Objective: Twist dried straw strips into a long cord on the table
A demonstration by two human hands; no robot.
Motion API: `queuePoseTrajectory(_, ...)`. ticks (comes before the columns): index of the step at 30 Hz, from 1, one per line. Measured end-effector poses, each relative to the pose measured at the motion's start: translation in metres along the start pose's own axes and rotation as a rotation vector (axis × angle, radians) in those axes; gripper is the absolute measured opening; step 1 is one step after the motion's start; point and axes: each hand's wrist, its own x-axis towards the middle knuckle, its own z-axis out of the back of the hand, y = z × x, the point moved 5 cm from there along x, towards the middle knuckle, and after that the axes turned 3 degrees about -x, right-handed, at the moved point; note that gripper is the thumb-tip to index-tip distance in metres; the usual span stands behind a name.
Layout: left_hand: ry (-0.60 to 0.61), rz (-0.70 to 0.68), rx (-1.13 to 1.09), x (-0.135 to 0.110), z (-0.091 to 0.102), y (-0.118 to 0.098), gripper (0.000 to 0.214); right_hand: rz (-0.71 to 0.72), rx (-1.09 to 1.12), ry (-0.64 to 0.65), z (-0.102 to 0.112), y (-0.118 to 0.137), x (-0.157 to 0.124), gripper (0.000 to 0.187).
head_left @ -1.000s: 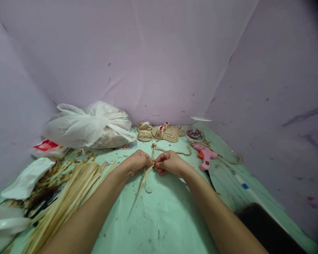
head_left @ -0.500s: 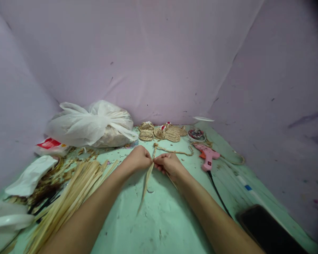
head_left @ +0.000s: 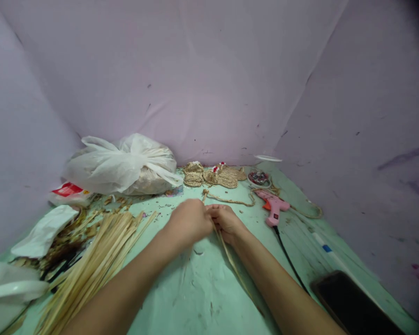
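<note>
My left hand point(head_left: 191, 221) is closed and slightly blurred, with its fingers against those of my right hand point(head_left: 226, 220). Both hands meet at the lower end of a braided straw cord point(head_left: 230, 200), which runs up to a knot and then off to the right on the table. From between my hands a loose, pale straw strip point(head_left: 232, 260) trails down toward my right forearm. My right hand pinches the cord and strip between thumb and fingers. What my left fingertips grip is hidden behind the hand.
Straw strips point(head_left: 104, 251) lie in a bundle at left, by a knotted white plastic bag point(head_left: 125, 167). Small woven slippers point(head_left: 223, 177) stand at the wall. To the right are a dish of beads point(head_left: 259, 177), a pink glue gun point(head_left: 274, 204) with cord, and a black phone point(head_left: 352, 300).
My left hand has swung right and down, over to my right hand. The strip that hung at lower left now trails to the lower right.
</note>
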Motion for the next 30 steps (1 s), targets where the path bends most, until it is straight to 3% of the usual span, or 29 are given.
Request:
queuePoseTrajectory(2, -0.099, -0.007, 0.002, 0.013, 0.015, 0.006, 0.014, -0.011, -0.026, 0.040, 0.000, 0.000, 0.000, 0.004)
queuePoseTrajectory(3, -0.052, 0.074, -0.086, 0.019, 0.016, 0.014, 0.008, -0.007, -0.037, 0.060, 0.000, 0.001, 0.001, 0.006)
queuePoseTrajectory(7, 0.379, 0.293, -0.475, 0.032, -0.012, 0.036, 0.010, 0.021, -0.069, 0.117, 0.001, 0.000, 0.003, 0.010)
queuePoseTrajectory(9, 0.449, 0.290, -0.521, 0.032, -0.019, 0.038, 0.010, 0.034, -0.144, 0.122, 0.002, -0.002, 0.006, 0.011)
queuePoseTrajectory(14, 0.270, 0.214, -0.277, 0.031, -0.012, 0.035, 0.016, 0.270, -0.597, 0.045, 0.007, 0.004, 0.010, 0.007)
queuePoseTrajectory(19, 0.207, 0.104, -0.125, 0.036, -0.014, 0.037, 0.018, 0.559, -1.230, -0.081, -0.001, 0.021, -0.009, 0.017)
queuePoseTrajectory(22, 0.145, 0.047, -0.087, 0.040, -0.014, 0.039, 0.016, 0.531, -1.457, -0.183, -0.006, 0.027, -0.019, 0.018)
queuePoseTrajectory(26, 0.114, 0.062, -0.146, 0.036, -0.016, 0.035, 0.018, 0.415, -1.571, -0.315, -0.010, 0.034, -0.030, 0.019)
queuePoseTrajectory(30, 0.089, 0.121, -0.202, 0.030, -0.015, 0.031, 0.020, 0.361, -1.572, -0.301, -0.018, 0.033, -0.037, 0.020)
